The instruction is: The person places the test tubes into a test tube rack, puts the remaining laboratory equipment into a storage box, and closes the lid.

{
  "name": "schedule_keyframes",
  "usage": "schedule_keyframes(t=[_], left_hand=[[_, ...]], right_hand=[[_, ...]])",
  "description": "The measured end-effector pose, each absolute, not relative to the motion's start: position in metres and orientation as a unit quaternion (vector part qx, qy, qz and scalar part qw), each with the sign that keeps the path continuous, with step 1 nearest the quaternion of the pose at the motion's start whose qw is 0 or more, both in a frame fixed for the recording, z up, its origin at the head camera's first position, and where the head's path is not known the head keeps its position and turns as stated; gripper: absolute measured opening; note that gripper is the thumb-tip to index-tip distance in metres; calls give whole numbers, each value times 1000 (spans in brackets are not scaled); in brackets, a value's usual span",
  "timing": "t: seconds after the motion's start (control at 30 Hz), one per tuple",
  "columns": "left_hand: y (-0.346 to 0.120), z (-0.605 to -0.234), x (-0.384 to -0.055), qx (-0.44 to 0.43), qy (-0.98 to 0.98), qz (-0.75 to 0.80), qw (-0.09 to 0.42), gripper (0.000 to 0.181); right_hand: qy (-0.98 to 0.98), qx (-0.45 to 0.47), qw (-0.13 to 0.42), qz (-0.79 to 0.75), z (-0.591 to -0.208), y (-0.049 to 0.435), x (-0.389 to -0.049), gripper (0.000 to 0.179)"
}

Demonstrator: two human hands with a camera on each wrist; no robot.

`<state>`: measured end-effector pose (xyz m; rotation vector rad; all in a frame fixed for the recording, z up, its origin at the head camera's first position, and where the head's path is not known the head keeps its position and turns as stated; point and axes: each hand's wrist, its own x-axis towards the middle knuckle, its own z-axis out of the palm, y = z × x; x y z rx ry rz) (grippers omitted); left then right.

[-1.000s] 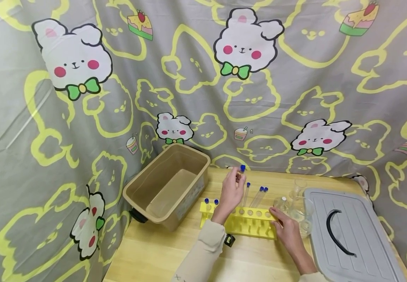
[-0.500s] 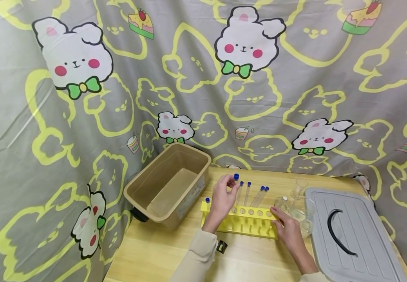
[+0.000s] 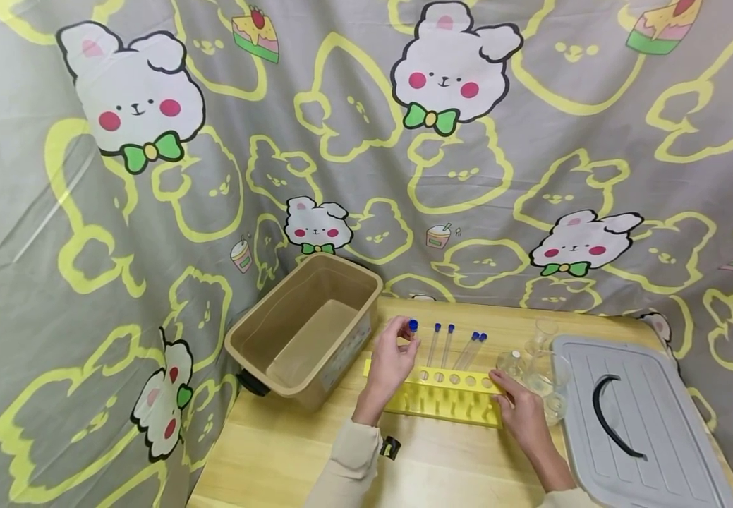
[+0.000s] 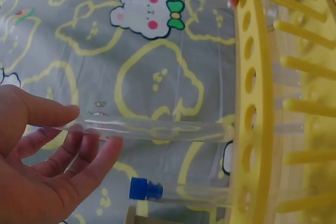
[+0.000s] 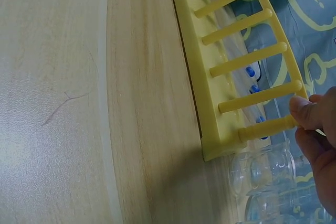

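One yellow rack point(image 3: 445, 408), wooden table point(image 3: 461, 469), patterned curtain point(image 3: 366, 166)

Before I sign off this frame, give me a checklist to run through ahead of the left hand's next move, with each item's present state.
1. Held tube secure: ok; the left hand pinches it near its top.
2. Rack steadied: ok; the right hand grips its right end.
3. Held tube's lower end in a hole: cannot tell; it reaches the rack's top plate, but entry is unclear.
4. All the tubes racked: not ok; four blue-capped tubes lie behind the rack.
5. Glassware clear of the right hand: cannot tell; it stands close by the rack's right end.
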<state>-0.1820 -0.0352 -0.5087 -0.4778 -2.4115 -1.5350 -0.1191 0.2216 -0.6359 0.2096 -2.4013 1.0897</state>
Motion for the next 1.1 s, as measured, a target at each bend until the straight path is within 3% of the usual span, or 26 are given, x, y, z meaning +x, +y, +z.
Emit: schedule_keyframes(t=[0.4, 0.73, 1.1], left_hand=[[-44, -515, -184, -167, -843, -487, 155, 24], [-45, -518, -187, -160, -850, -483, 134, 21], [-45, -521, -190, -187, -864, -447, 135, 34]], right_hand=[[-877, 75, 243, 407, -633, 223, -120, 49], [-879, 73, 246, 401, -636, 222, -120, 49], [-880, 73, 244, 400, -638, 220, -121, 49]])
